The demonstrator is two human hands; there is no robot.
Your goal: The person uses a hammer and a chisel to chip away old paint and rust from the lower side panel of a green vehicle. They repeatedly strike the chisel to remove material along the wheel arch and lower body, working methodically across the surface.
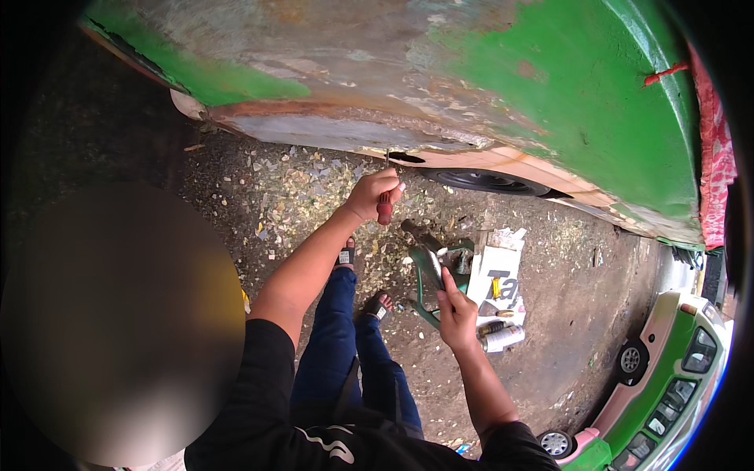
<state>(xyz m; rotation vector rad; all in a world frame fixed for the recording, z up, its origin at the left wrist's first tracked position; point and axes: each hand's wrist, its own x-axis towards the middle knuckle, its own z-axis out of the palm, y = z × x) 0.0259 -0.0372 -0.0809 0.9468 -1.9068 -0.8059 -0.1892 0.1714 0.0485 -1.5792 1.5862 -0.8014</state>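
Note:
In front of me is a vehicle's body panel (377, 65), green paint around a large patch of bare, rusty metal and filler. My left hand (377, 194) grips a screwdriver by its red handle (384, 209); the thin shank (387, 158) points up at the panel's lower edge, and whether its tip touches cannot be told. My right hand (458, 312) holds a hammer (433, 259) by its metal-coloured handle, its dark head below and to the right of the screwdriver handle, apart from it.
Paint and filler chips (312, 200) litter the ground. A green plastic stool (420, 288) stands beside printed sheets (492, 271), with a spray can (503, 338) nearby. A wheel (489, 181) shows under the panel. A green and white van (642, 400) stands lower right. A blurred area covers the left.

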